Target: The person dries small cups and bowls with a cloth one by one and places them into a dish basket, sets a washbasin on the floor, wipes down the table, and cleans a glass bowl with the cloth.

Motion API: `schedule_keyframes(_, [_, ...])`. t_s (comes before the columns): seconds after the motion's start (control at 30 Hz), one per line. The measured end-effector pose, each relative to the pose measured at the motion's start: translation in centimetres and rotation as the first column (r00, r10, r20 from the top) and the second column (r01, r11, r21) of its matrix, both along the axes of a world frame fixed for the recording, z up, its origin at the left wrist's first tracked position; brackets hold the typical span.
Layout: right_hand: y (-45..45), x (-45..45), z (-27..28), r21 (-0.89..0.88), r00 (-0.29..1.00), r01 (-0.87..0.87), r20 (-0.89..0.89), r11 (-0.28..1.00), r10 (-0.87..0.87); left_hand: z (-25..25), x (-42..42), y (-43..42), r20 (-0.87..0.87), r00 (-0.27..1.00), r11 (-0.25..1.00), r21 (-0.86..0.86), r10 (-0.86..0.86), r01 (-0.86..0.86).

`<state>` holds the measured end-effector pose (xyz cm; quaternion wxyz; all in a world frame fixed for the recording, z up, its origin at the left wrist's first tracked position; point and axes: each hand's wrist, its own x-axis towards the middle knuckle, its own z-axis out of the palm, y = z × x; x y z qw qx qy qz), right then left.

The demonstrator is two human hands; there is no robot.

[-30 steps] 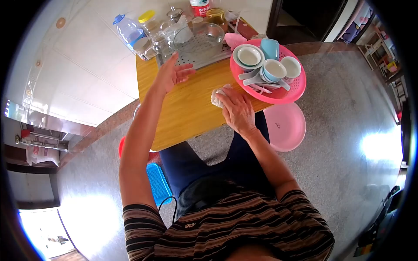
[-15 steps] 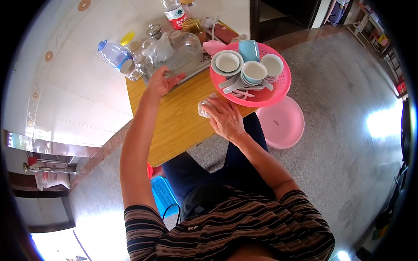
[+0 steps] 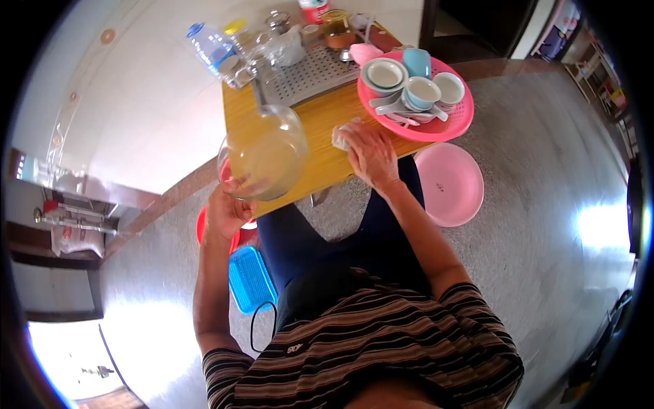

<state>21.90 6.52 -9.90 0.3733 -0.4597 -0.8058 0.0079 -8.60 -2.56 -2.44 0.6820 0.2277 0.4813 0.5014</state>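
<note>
A large clear round glass vessel (image 3: 281, 153) is tilted over the left part of the wooden table (image 3: 327, 163). My left hand (image 3: 231, 208) is closed on its near left edge, and some fingers show through the glass. My right hand (image 3: 373, 155) rests near the table's front edge, closed around a crumpled white cloth (image 3: 342, 136). Just beyond it stands a pink basket (image 3: 466, 116) with white cups (image 3: 422, 92), bowls (image 3: 385, 75), a light blue cup (image 3: 416, 63) and white spoons (image 3: 392, 105).
A perforated metal tray (image 3: 313, 73) at the back holds glassware and an amber glass jar (image 3: 338, 31). Beside it lies a plastic bottle (image 3: 210, 46). On the floor are a pink basin (image 3: 449, 184), a blue basket (image 3: 252, 279) and a red container (image 3: 204, 228).
My left hand has taken the glass vessel off the tray and brought it nearer, to the table's left front. My right hand still grips the cloth. The view has shifted.
</note>
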Motion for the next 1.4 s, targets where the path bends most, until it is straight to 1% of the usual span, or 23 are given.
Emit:
schedule_keyframes(0.1, [0.1,-0.3,-0.5,-0.001,0.999,0.002,0.032,1.000,-0.002,-1.9,-0.9,-3.2,0.026,0.999,0.999,0.037,0.035,-0.035])
schedule_keyframes(0.2, [0.3,-0.4,-0.9,0.050,1.000,-0.003,0.008,0.999,0.002,-3.1,-1.2,-3.5,-0.080,0.996,0.995,0.099,0.030,-0.022])
schedule_keyframes(0.27, [0.3,-0.6,-1.0,0.065,1.000,-0.001,0.024,0.998,0.000,-4.3,-1.6,-2.9,-0.171,0.982,0.995,0.079,0.078,-0.065])
schedule_keyframes(0.37, [0.2,-0.6,-0.8,0.055,0.999,0.015,0.046,0.998,-0.018,-4.1,-1.7,-1.5,-0.125,0.991,0.999,0.031,0.037,-0.034])
schedule_keyframes(0.43, [0.0,-0.7,-0.7,0.029,0.998,0.011,0.059,1.000,-0.013,-3.9,-1.6,-0.8,-0.213,0.975,0.996,0.064,0.071,-0.059])
schedule_keyframes(0.53, [-0.3,-1.1,-0.4,-0.019,0.995,0.016,0.097,1.000,-0.015,-3.0,-2.3,0.0,-0.622,0.772,0.978,0.210,0.128,0.008])
schedule_keyframes(0.63, [-0.1,-1.3,0.3,0.010,0.979,0.003,0.203,1.000,-0.005,-4.6,-3.1,1.2,-0.604,0.779,0.972,0.232,0.166,-0.027])
schedule_keyframes(0.7, [0.2,-1.8,0.8,-0.093,0.978,-0.155,-0.153,0.984,0.139,-5.3,-3.8,1.8,-0.623,0.774,0.987,0.163,0.111,-0.010])
schedule_keyframes(0.77, [-0.1,-3.1,3.9,-0.055,0.957,-0.194,-0.231,0.979,0.177,-6.7,-3.9,2.9,-0.705,0.571,0.818,0.566,0.421,0.096])
schedule_keyframes(0.83, [-0.7,-5.3,7.1,-0.021,0.927,-0.228,-0.310,0.973,0.210,-6.9,-4.1,4.4,-0.687,0.560,0.830,0.557,0.463,-0.003])
schedule_keyframes(0.9, [-0.8,-8.5,9.2,0.077,0.811,-0.363,-0.464,0.929,0.355,-6.3,-4.4,6.5,-0.668,0.544,0.829,0.551,0.508,-0.098])
schedule_keyframes(0.93, [-0.1,-9.9,9.5,0.083,0.810,-0.369,-0.460,0.926,0.364,-5.7,-4.6,7.6,-0.745,0.436,0.839,0.542,0.505,-0.048])
schedule_keyframes(0.97, [0.8,-11.4,9.6,0.251,0.886,-0.348,-0.228,0.903,0.404,-5.2,-4.9,8.4,-0.808,0.318,0.852,0.524,0.497,-0.001])
schedule_keyframes(1.0, [1.6,-12.6,9.6,0.411,0.924,-0.354,0.014,0.840,0.383,-5.6,-5.2,9.1,-0.805,0.315,0.849,0.528,0.503,-0.008])
schedule_keyframes(1.03, [2.6,-13.6,8.6,0.416,0.921,-0.360,0.016,0.835,0.390,-6.2,-5.3,9.9,-0.864,0.294,0.893,0.445,0.408,0.071])
schedule_keyframes(1.1, [3.8,-15.5,7.0,-0.111,0.811,-0.331,0.475,0.937,0.343,-6.4,-5.4,10.4,-0.913,0.259,0.922,0.359,0.316,0.144])
schedule_keyframes(1.13, [3.9,-16.3,6.9,-0.108,0.811,-0.334,0.473,0.936,0.344,-6.2,-5.0,10.2,-0.889,0.344,0.928,0.357,0.302,0.108])
schedule_keyframes(1.17, [3.8,-17.0,6.5,-0.234,0.794,-0.274,0.492,0.933,0.356,-6.1,-4.6,9.9,-0.857,0.430,0.935,0.347,0.284,0.074])
schedule_keyframes(1.2, [3.3,-17.6,6.1,-0.361,0.776,-0.203,0.508,0.910,0.374,-5.6,-4.4,9.4,-0.889,0.345,0.930,0.353,0.300,0.101])
schedule_keyframes(1.23, [3.3,-18.2,5.3,-0.374,0.776,-0.201,0.504,0.905,0.380,-5.6,-4.3,9.2,-0.893,0.347,0.935,0.340,0.287,0.102])
schedule_keyframes(1.33, [3.8,-19.5,4.5,-0.434,0.793,-0.319,0.365,0.843,0.488,-5.4,-4.6,9.6,-0.922,0.150,0.900,0.382,0.357,0.209])
schedule_keyframes(1.37, [3.8,-19.6,4.4,-0.501,0.708,-0.420,0.340,0.757,0.618,-5.5,-4.5,9.6,-0.923,0.148,0.899,0.380,0.354,0.217])
schedule_keyframes(1.4, [3.4,-19.6,4.9,-0.562,0.606,-0.508,0.304,0.652,0.735,-5.1,-4.2,9.4,-0.915,0.271,0.927,0.346,0.299,0.147])
